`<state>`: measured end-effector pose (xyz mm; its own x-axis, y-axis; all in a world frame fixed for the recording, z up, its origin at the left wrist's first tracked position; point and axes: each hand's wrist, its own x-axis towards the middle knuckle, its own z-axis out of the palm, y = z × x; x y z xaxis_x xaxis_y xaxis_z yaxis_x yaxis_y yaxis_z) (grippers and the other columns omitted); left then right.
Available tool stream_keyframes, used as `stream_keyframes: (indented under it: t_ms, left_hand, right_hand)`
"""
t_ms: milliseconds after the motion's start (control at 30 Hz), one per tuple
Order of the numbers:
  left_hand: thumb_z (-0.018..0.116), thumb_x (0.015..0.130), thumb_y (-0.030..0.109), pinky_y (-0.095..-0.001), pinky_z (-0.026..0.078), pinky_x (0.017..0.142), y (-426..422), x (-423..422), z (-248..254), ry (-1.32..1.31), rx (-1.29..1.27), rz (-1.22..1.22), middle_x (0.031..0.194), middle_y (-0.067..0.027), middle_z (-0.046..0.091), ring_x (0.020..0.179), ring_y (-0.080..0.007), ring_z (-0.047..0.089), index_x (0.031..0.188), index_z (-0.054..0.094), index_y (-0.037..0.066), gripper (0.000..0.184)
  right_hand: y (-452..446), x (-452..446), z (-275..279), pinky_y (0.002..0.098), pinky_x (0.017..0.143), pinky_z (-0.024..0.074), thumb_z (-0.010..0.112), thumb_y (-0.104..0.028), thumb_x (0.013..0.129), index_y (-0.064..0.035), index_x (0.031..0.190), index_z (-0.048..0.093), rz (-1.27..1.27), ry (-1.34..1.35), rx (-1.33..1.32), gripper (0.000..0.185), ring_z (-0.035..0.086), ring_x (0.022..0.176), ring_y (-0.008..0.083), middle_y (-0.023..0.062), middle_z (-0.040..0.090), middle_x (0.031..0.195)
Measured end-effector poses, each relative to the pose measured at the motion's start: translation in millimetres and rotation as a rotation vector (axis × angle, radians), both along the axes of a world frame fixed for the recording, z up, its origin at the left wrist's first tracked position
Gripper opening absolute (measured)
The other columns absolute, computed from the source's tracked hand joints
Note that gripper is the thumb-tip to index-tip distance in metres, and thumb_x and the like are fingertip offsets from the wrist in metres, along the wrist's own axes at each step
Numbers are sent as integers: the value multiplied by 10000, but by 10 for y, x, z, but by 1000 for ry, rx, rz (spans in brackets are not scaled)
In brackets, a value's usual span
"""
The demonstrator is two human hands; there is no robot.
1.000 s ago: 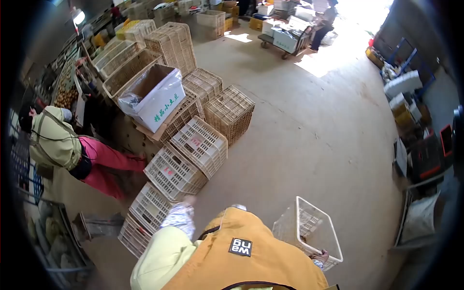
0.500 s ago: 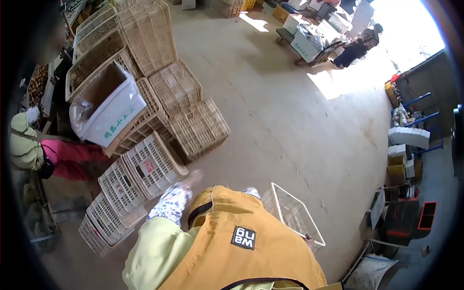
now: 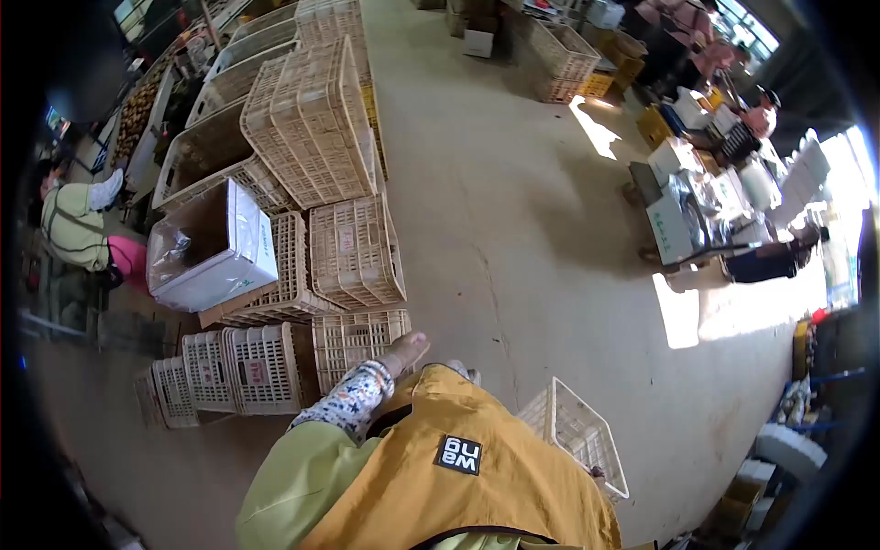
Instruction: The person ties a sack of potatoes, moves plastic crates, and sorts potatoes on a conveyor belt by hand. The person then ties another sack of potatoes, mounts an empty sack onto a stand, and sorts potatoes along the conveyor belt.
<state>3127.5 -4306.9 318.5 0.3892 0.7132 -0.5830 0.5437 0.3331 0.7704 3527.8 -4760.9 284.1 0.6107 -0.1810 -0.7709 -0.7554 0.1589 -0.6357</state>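
My left hand (image 3: 404, 352) is held out in front of me at hip height, in a floral cuff, with its fingers stretched out and nothing in them. It appears just in front of a low cream crate (image 3: 357, 335), and I cannot tell whether they touch. At my right side hangs a cream plastic basket crate (image 3: 587, 426), tilted, with nothing visible in it. My right hand (image 3: 599, 476) grips its near rim, mostly hidden behind my orange apron (image 3: 477, 412).
Stacked crates (image 3: 307, 124) and a white plastic-lined box (image 3: 229, 257) stand on the left. A row of nested crates (image 3: 257, 367) lies nearer. A person in light green (image 3: 78, 225) works beyond. A loaded cart (image 3: 678, 220) and other people are at upper right.
My view has turned left, so the cart sits farther right and more of the back of the room shows. My left hand has swung forward; the basket crate stays in my right hand.
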Motion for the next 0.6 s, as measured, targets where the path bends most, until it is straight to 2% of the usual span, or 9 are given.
stream_keyframes:
  t_ms: [133, 233, 267, 300, 333, 400, 467, 533, 600]
  left_hand:
    - [550, 785, 339, -267, 445, 648, -44, -597, -377, 215, -147, 187, 788, -51, 616, 712, -122, 560, 939, 608, 60, 324]
    - [468, 828, 230, -337, 439, 652, -108, -1120, -2108, 589, -7, 302, 758, -45, 606, 698, -179, 545, 839, 624, 44, 243]
    - [468, 828, 230, -337, 439, 652, 159, -979, -2025, 574, -4, 361, 758, -45, 606, 698, -179, 545, 839, 624, 44, 243]
    - [471, 824, 207, -340, 438, 667, 479, -828, -1936, 618, 109, 61, 808, -76, 611, 751, -204, 556, 860, 620, 29, 235]
    - [473, 820, 184, -343, 436, 682, 1074, -447, -1728, 654, 232, -238, 857, -106, 616, 805, -229, 567, 881, 616, 13, 231]
    - [498, 797, 148, -362, 434, 653, 1858, 39, -1845, 189, 250, 325, 844, -136, 592, 797, -282, 565, 843, 592, 13, 171]
    - [479, 798, 116, -348, 401, 601, 2586, 495, -1089, 280, 750, 139, 695, -144, 470, 707, -278, 516, 703, 507, 34, 129]
    - [499, 826, 211, -323, 409, 638, 3399, 896, -988, 223, 721, 90, 829, -122, 534, 790, -225, 540, 862, 529, 58, 159]
    - [537, 816, 372, -366, 421, 714, 4036, 1363, -93, -464, -408, 947, 1021, -79, 555, 888, -194, 543, 1084, 472, 127, 368]
  right_hand:
    - [1270, 1293, -10, 349, 502, 435, 526, -206, 657, -105, 736, 461, 212, 2, 1, 143, 483, 485, 222, 43, 448, 569]
    - [2275, 2379, -281, 341, 495, 435, 527, -200, 656, -105, 740, 461, 391, -4, 45, 143, 480, 479, 217, 41, 447, 569]
    - [2626, 2612, -149, 338, 493, 435, 527, -198, 656, -104, 742, 461, 622, 499, 811, 143, 479, 477, 215, 40, 447, 570]
    - [3215, 2796, -166, 331, 486, 433, 527, -188, 654, -100, 746, 463, 503, -63, 5, 143, 476, 473, 211, 40, 448, 571]
    - [3797, 2989, -24, 324, 479, 430, 526, -178, 651, -95, 750, 466, 543, -113, -21, 143, 473, 469, 207, 40, 449, 572]
    - [4791, 2913, 481, 310, 466, 425, 526, -158, 647, -86, 759, 470, 637, -199, -47, 144, 468, 461, 198, 39, 452, 574]
    - [5606, 2842, 948, 295, 453, 419, 525, -139, 642, -77, 767, 475, 753, -285, -48, 148, 462, 452, 189, 39, 454, 577]
    - [6374, 2704, 1365, 281, 440, 414, 525, -119, 638, -69, 775, 480, 858, -407, -26, 153, 456, 444, 181, 39, 456, 579]
    - [7296, 2297, 1887, 266, 413, 398, 517, -71, 615, -41, 765, 491, 967, -600, 3, 155, 451, 434, 169, 40, 456, 576]
